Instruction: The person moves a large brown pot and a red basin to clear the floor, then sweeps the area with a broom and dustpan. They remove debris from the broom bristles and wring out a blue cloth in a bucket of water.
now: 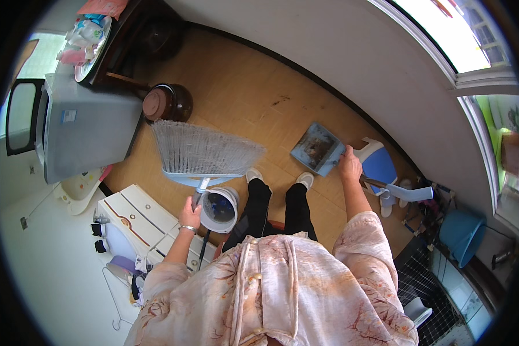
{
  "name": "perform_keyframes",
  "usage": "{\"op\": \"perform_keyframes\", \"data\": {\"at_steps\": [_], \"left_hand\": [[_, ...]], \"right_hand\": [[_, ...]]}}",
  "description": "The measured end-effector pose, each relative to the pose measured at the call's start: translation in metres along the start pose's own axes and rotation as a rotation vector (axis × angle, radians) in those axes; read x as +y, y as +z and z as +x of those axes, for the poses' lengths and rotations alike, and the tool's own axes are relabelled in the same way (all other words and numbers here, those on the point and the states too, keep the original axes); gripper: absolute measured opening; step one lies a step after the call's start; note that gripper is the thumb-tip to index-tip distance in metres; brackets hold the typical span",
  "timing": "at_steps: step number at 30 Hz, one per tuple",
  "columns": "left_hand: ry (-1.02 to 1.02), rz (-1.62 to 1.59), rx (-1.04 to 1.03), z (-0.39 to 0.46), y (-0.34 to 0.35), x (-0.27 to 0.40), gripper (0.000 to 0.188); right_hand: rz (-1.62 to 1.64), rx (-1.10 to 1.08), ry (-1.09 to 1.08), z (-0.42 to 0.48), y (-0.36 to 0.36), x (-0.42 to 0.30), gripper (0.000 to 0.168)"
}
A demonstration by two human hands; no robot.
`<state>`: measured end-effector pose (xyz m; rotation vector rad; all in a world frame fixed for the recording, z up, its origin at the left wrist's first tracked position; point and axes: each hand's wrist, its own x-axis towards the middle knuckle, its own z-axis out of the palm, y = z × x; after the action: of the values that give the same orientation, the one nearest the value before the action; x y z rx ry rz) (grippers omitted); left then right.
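Observation:
My left hand point(189, 215) grips the handle of a broom close to its head. The broom's grey bristles point(207, 149) are raised and fan out away from me. My right hand point(350, 164) is closed around the handle of a blue dustpan point(300, 149), near its pan. Dark dirt point(318, 146) shows in the pan. Just beside my left hand stands a white bucket point(235, 201) with dark contents that I cannot make out. My white shoes point(305, 179) are on the floor between the broom and the dustpan.
On the left are a large grey appliance point(95, 125), a brown glazed jar point(182, 104) and a white drawer cabinet point(142, 212). A blue-and-white plastic item point(378, 162), slippers point(386, 207) and a blue bucket point(460, 238) are on the right. Dark marks point(281, 100) dot the tan floor point(242, 78).

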<state>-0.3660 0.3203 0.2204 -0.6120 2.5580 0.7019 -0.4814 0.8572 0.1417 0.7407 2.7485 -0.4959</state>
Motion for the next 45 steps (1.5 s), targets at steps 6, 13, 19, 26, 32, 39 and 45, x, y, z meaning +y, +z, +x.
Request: {"op": "perform_keyframes", "data": {"at_steps": [6,13,19,26,32,39,45], "left_hand": [[0.104,0.002,-0.017,-0.008,0.008,0.031,0.039],[0.148,0.066,-0.104,-0.013,0.014,0.029,0.046],[0.175,0.079,-0.102,-0.020,0.019,0.031,0.046],[0.152,0.102,-0.128,-0.027,0.024,0.034,0.046],[0.153,0.095,-0.136,-0.031,0.023,0.048,0.043],[0.208,0.061,-0.111,-0.032,0.027,0.047,0.041],[0.188,0.056,-0.148,-0.033,0.027,0.054,0.042]], "right_hand": [[-0.087,-0.042,0.030,-0.006,-0.008,-0.007,0.026],[0.047,0.176,-0.095,-0.013,-0.002,-0.004,0.020],[0.019,0.085,-0.069,-0.013,-0.003,0.002,0.023],[0.022,0.096,-0.146,-0.015,0.002,0.019,0.017],[0.016,0.143,-0.142,-0.014,0.012,0.028,0.012],[0.030,0.004,-0.012,-0.021,-0.016,0.014,0.018],[0.042,0.051,-0.031,-0.023,-0.012,0.017,0.017]]}}
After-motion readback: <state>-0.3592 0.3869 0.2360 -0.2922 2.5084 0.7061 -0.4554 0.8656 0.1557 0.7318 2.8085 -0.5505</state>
